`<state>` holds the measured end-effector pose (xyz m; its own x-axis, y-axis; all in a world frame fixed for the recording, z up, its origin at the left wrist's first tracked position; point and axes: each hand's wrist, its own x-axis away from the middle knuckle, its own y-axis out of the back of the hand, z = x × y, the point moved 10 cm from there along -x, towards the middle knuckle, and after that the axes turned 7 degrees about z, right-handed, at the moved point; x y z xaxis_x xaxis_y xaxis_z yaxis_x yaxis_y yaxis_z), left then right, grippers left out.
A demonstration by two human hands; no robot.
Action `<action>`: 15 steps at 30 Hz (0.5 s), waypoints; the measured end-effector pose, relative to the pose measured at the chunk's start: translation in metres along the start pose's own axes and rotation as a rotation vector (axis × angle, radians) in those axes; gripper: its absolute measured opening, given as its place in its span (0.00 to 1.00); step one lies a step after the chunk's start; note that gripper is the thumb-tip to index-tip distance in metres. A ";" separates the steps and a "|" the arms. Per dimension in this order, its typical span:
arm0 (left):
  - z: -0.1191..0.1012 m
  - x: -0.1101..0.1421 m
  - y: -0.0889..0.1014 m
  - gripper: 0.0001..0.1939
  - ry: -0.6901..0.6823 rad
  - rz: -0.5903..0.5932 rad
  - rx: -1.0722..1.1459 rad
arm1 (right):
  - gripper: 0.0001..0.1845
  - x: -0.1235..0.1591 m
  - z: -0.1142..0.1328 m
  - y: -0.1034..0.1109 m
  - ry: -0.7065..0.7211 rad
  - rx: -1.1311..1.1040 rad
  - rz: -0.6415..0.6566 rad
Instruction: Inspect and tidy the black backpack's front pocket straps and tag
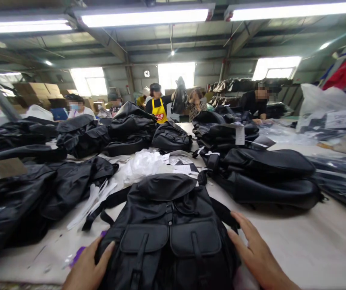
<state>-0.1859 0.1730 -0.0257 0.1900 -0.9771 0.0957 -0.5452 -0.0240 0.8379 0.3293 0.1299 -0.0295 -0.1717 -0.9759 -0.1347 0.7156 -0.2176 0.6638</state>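
A black backpack (173,209) lies in front of me on the pale table, its flap at the far end and two buckled front pockets facing up. My left hand (90,262) grips its left side, thumb on the front and the other fingers partly hidden at the edge. On the opposite side, my right hand (255,251) holds the bag's edge near a shoulder strap, thumb and forefinger apart around it. Something purple (77,256) shows beside my left hand. Loose white strips (92,201) lie left of the bag.
More black bags are piled at left (48,189) and right (269,173). Crumpled white wrapping (144,165) and papers (183,167) lie beyond the backpack. Clear plastic bags (336,112) sit far right. Several people stand across the table, one in a yellow apron (159,110) holding up a dark bag.
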 end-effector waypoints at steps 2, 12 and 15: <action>0.023 -0.006 -0.006 0.34 0.125 0.081 0.102 | 0.38 -0.003 -0.036 -0.011 -0.245 -0.159 0.074; 0.008 0.016 -0.032 0.31 0.379 0.429 1.081 | 0.35 0.006 -0.023 -0.041 -0.367 -0.483 0.232; 0.024 0.022 -0.033 0.34 0.429 0.295 1.233 | 0.33 0.012 -0.033 -0.042 -0.401 -0.532 0.190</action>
<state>-0.1831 0.1469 -0.0637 0.0542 -0.8412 0.5380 -0.9426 -0.2209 -0.2504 0.3197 0.1267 -0.0832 -0.1740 -0.9384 0.2984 0.9753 -0.1224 0.1839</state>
